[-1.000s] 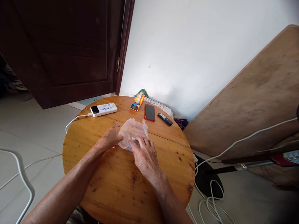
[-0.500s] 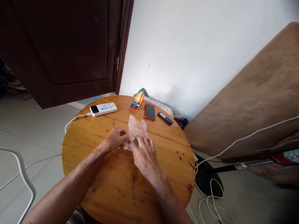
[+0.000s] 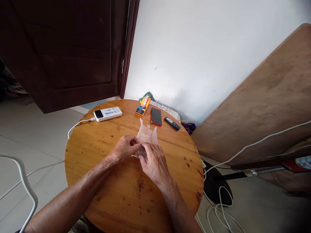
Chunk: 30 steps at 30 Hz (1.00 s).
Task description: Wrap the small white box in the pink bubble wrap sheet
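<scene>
A piece of clear bubble wrap [image 3: 147,135] stands folded upward between my two hands over the middle of a round wooden table [image 3: 109,187]. My left hand [image 3: 125,148] pinches its left edge with closed fingers. My right hand [image 3: 155,161] grips its lower right part, fingers curled over it. Something small seems wrapped inside, but I cannot make it out.
At the table's far side lie a white power bank [image 3: 108,113] with a white cable [image 3: 77,124], an orange tape dispenser [image 3: 143,105], a red-cased phone [image 3: 155,116] and a small dark phone [image 3: 172,123]. A wooden board [image 3: 262,97] leans at the right. Cables lie on the floor.
The bubble wrap, spread flat a second ago, has been gathered and folded upward. Both hands have closed in together around it.
</scene>
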Motion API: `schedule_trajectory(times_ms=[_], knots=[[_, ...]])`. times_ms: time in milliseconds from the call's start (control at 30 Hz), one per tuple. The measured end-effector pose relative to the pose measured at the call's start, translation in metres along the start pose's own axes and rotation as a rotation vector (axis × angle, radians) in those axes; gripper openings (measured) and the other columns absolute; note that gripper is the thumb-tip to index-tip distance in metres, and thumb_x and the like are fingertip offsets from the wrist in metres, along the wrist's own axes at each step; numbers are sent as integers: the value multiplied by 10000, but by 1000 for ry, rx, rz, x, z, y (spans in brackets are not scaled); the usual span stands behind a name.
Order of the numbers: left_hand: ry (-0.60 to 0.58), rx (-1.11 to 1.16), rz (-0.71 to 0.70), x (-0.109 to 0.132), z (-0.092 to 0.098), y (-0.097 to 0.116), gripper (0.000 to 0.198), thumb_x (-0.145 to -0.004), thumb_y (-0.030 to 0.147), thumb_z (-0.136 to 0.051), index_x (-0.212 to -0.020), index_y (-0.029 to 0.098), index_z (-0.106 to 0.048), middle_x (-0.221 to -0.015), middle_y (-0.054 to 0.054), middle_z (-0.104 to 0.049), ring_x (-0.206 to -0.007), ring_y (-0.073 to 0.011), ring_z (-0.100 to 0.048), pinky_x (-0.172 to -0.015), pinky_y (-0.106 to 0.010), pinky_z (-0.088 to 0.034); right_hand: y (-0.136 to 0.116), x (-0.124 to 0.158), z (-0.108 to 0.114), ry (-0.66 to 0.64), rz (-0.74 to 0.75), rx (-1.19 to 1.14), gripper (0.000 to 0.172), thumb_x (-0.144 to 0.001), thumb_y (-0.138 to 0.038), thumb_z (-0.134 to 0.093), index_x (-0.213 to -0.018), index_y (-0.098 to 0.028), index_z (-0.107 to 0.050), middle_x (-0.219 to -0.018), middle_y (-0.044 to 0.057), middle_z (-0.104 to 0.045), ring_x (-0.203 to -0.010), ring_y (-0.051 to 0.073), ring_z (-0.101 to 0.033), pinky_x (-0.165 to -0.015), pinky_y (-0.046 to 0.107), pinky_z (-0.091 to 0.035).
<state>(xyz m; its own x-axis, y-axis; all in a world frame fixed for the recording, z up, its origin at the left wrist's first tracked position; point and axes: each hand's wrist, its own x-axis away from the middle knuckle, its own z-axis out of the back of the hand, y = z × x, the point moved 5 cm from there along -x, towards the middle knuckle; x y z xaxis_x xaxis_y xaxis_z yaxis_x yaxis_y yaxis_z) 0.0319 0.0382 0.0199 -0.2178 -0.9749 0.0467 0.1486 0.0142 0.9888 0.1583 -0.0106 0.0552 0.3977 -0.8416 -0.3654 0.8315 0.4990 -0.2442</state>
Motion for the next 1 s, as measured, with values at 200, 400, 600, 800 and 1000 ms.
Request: schedule_trajectory(times_ms=[200,400,600,800,1000], knots=[[3,-230,-160,4,-4,6,142,-717,169,-545,-753,141,-679,-639,18,-644,-567,-85,-531,-534,-174,-401,6,2,0,82,-38,-89,334,-778,-84,-599,-1097,-174,-555,-1033,102,-692,-964,259,-632,-845,393,-490],[9,-327,-198,8,-5,12,146,-714,137,-519,-711,153,-665,-619,21,-640,-563,-90,-515,-551,-184,-392,5,2,-3,73,-40,-66,450,-770,-62,-577,-1205,-160,-520,-1104,132,-684,-1016,269,-641,-877,414,-514],[74,-287,-209,10,-5,14,138,-713,130,-511,-699,157,-646,-624,20,-642,-563,-88,-537,-549,-174,-402,6,1,-2,76,-44,-81,454,-786,-78,-572,-1228,-179,-535,-1085,123,-694,-1006,264,-649,-867,414,-523],[42,-315,-190,10,-7,13,147,-719,160,-503,-684,153,-646,-615,16,-619,-575,-96,-524,-557,-184,-389,8,0,-2,54,-51,-118,506,-786,-79,-573,-1277,-174,-501,-1115,124,-688,-1032,271,-647,-876,418,-524],[-102,-370,-200,14,-4,22,233,-705,168,-482,-777,147,-703,-623,29,-577,-579,-99,-455,-558,-200,-353,10,1,4,41,-42,-204,505,-760,-53,-564,-1235,-215,-510,-1138,87,-649,-1056,228,-624,-879,371,-527]])
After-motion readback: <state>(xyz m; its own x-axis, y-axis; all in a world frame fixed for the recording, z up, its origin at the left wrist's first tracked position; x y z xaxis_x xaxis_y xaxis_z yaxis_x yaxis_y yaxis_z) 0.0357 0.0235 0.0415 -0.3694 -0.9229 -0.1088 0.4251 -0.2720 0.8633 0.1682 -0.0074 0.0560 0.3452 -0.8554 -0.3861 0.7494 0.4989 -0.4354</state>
